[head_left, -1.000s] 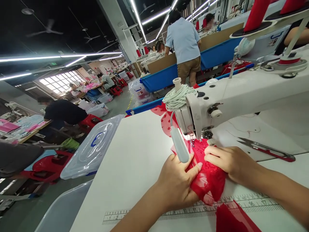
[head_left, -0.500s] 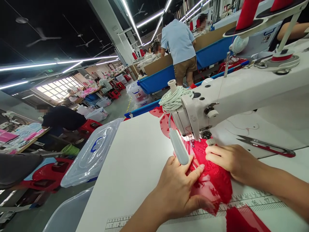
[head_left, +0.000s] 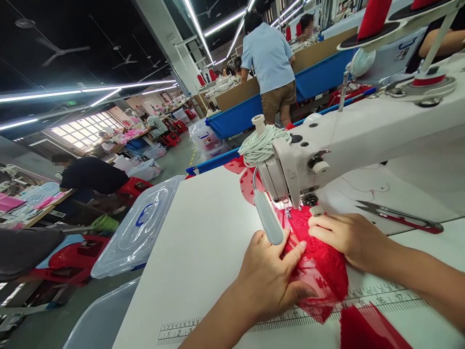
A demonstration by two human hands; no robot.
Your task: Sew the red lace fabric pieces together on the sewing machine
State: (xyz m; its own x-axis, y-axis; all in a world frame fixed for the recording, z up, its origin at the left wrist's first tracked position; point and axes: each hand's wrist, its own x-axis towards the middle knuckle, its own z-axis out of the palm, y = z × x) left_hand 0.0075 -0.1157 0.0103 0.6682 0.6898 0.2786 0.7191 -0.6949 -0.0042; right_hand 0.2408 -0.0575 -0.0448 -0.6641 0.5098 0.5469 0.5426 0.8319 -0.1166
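Red lace and sheer fabric (head_left: pixel 323 271) lies under the needle area of a white sewing machine (head_left: pixel 348 140). On its left side my left hand (head_left: pixel 269 276) rests with fingers spread, pressing the sheer part against the table. My right hand (head_left: pixel 348 237) has its fingers bent onto the lace at the right edge, just below a small knob; its thumb is hidden. A grey lamp head (head_left: pixel 268 218) on a bent stalk hangs over my left fingertips. The presser foot (head_left: pixel 288 213) stands on the fabric, with the needle tip too small to make out.
Thread snips (head_left: pixel 403 218) lie right of the machine head. A ruler strip (head_left: pixel 261 325) runs along the table's front, with another red fabric piece (head_left: pixel 370 329) over it. Lidded plastic bins (head_left: pixel 145 223) stand left of the table. A person in light blue (head_left: pixel 269 58) stands beyond.
My left hand has slid slightly forward with the fabric toward the presser foot. My right hand stays at the lace's edge. The view has shifted a little.
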